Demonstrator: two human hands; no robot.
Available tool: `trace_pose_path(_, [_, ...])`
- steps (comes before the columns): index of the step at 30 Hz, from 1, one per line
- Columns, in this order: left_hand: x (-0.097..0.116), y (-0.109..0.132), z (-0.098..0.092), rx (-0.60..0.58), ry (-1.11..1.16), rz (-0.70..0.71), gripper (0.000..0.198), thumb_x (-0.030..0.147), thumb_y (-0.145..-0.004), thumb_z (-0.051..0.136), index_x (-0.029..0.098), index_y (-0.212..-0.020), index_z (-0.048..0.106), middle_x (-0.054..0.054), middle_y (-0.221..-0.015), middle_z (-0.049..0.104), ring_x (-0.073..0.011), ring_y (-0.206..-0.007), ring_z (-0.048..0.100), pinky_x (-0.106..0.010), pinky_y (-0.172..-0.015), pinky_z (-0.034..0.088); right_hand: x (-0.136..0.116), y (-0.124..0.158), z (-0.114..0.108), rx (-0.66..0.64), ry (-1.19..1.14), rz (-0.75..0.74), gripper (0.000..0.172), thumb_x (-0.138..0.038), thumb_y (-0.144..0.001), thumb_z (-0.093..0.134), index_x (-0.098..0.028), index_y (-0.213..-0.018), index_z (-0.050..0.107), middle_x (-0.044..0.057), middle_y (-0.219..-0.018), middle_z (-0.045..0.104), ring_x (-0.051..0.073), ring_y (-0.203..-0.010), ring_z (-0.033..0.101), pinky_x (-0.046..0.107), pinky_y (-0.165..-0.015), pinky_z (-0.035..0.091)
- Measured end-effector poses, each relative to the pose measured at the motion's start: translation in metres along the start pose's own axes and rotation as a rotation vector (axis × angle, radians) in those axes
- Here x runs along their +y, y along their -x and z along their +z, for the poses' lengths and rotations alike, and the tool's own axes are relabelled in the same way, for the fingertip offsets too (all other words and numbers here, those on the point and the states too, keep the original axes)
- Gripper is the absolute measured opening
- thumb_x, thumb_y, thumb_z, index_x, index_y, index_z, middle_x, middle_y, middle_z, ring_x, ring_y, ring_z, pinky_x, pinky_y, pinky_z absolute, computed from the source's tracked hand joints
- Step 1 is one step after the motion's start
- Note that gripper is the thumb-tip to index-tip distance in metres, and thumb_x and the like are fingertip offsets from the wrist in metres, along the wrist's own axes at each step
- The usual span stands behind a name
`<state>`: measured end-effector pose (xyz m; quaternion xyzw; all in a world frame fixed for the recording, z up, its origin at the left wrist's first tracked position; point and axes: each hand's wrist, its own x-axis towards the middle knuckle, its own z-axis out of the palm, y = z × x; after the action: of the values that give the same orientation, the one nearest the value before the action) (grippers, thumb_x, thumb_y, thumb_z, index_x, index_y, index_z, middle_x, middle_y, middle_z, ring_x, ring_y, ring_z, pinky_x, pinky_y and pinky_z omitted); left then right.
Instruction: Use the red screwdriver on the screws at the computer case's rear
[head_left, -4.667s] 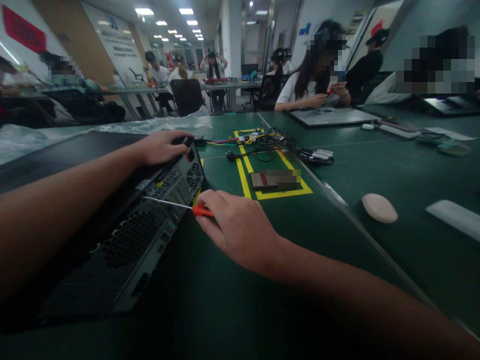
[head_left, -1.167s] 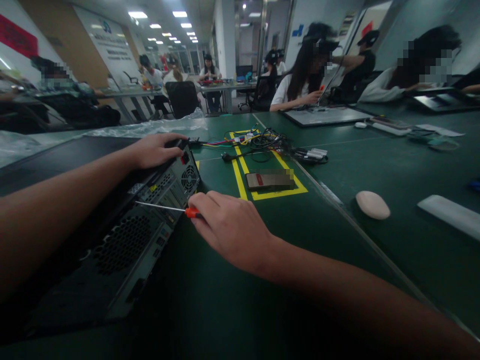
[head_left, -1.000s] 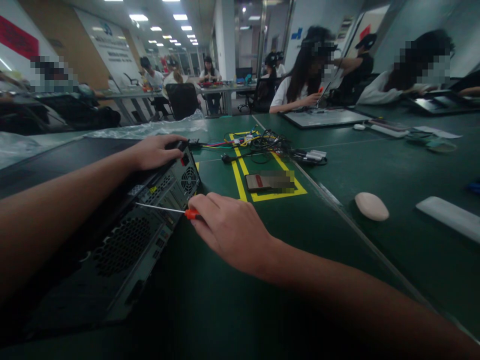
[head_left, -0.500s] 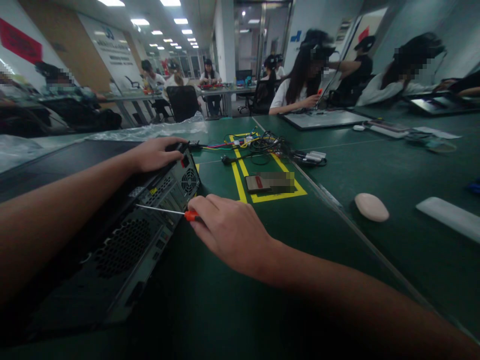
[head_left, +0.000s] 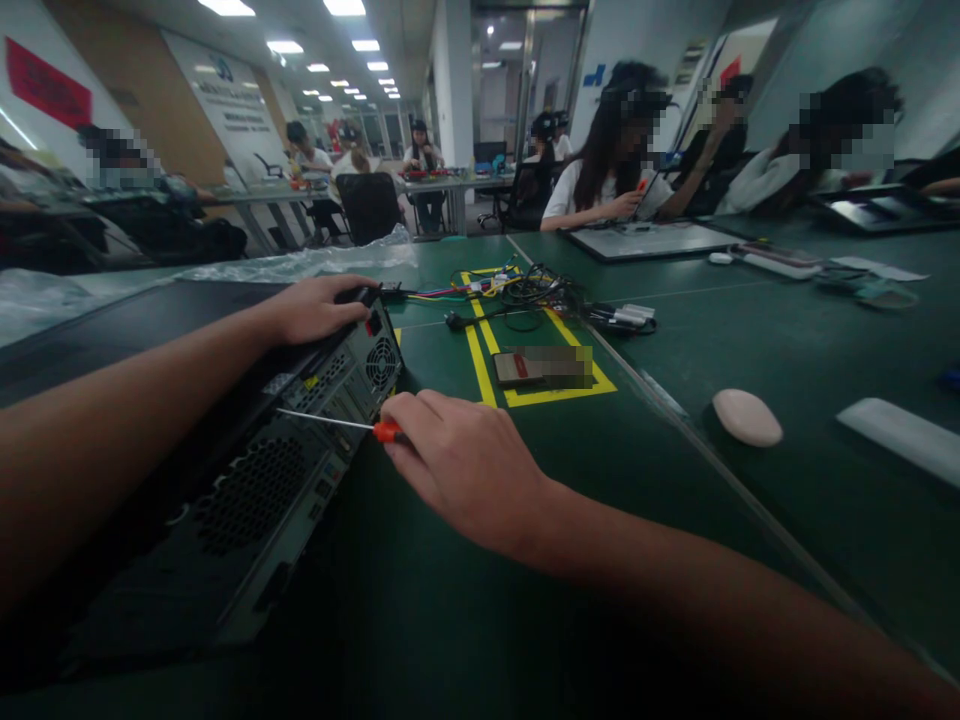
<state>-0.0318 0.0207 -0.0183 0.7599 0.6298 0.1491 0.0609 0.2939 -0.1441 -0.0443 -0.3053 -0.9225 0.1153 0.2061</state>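
A black desktop computer case lies on the left, its metal rear panel with vent grilles and ports turned towards the right. Over its far rear corner my left hand is closed, thumb at the panel's edge and some fingertips hidden. My right hand is wrapped round the orange handle of a screwdriver. Its thin shaft points left, and the tip meets the rear panel's upper edge near a slot area. Whether a screw sits under the tip is too small to tell.
On the green table, yellow tape frames a phone. Behind it lie tangled cables. A pale mouse and a white bar are at right. Plastic sheeting lies behind the case. Co-workers sit across the table.
The view has shifted very slightly. My hands, the screwdriver and the case keep the same places relative to each other. In the background, a person in black has moved an arm.
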Motion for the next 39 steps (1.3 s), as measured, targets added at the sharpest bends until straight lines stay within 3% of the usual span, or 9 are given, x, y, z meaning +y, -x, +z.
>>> trace_pose_path(7, [0.0054,0.0006,-0.0017,-0.023,-0.015,0.008,0.093,0.072,-0.088,0.065,0.03,-0.171,0.073,-0.011,-0.164,0.079,-0.0502,-0.152,0.069,-0.06,-0.134,0.051,-0.0004,-0.0001,-0.0003,-0.008,0.003,0.016,0.025,-0.028,-0.126,0.054,-0.019,-0.14,0.073,0.01,-0.121,0.083,0.022,-0.101,0.074,0.036,-0.072,0.033])
trace_pose_path(14, [0.0045,0.0023,-0.0005,-0.015,0.013,0.01,0.089,0.071,-0.089,0.066,0.036,-0.17,0.074,-0.008,-0.164,0.079,-0.05,-0.153,0.069,-0.061,-0.135,0.049,-0.0012,0.0002,-0.0014,0.003,0.005,0.028,0.023,-0.031,-0.126,0.057,-0.02,-0.139,0.073,0.01,-0.121,0.082,0.023,-0.104,0.075,0.034,-0.072,0.036])
trace_pose_path(20, [0.0033,0.001,0.001,-0.008,0.005,0.01,0.091,0.072,-0.089,0.065,0.033,-0.171,0.074,-0.009,-0.165,0.078,-0.0505,-0.154,0.067,-0.062,-0.136,0.048,-0.0025,0.0013,-0.0037,0.017,0.008,0.023,0.024,-0.035,-0.124,0.062,-0.018,-0.135,0.075,0.009,-0.119,0.082,0.023,-0.103,0.073,0.034,-0.073,0.038])
trace_pose_path(26, [0.0042,0.0014,-0.0027,-0.034,0.019,0.007,0.09,0.071,-0.089,0.068,0.036,-0.171,0.074,-0.008,-0.163,0.08,-0.0507,-0.151,0.069,-0.063,-0.135,0.049,-0.0036,-0.0006,-0.0028,-0.012,0.007,0.06,0.037,-0.044,-0.128,0.055,-0.017,-0.126,0.079,0.01,-0.118,0.081,0.021,-0.098,0.072,0.035,-0.075,0.04])
trace_pose_path(33, [0.0028,0.0003,-0.0023,-0.023,0.007,0.004,0.089,0.071,-0.088,0.069,0.036,-0.169,0.076,-0.008,-0.159,0.082,-0.0532,-0.149,0.069,-0.065,-0.133,0.05,-0.0002,0.0001,0.0027,0.005,-0.048,0.011,0.028,-0.032,-0.124,0.06,-0.019,-0.146,0.07,0.01,-0.127,0.082,0.022,-0.1,0.073,0.034,-0.075,0.038])
trace_pose_path(39, [0.0023,-0.0005,-0.0029,-0.024,0.001,-0.016,0.089,0.072,-0.087,0.07,0.038,-0.169,0.076,-0.008,-0.159,0.081,-0.0536,-0.148,0.069,-0.064,-0.131,0.052,0.0028,-0.0001,0.0035,0.006,-0.002,0.012,0.027,-0.024,-0.125,0.05,-0.021,-0.142,0.071,0.008,-0.12,0.081,0.02,-0.093,0.069,0.035,-0.072,0.033])
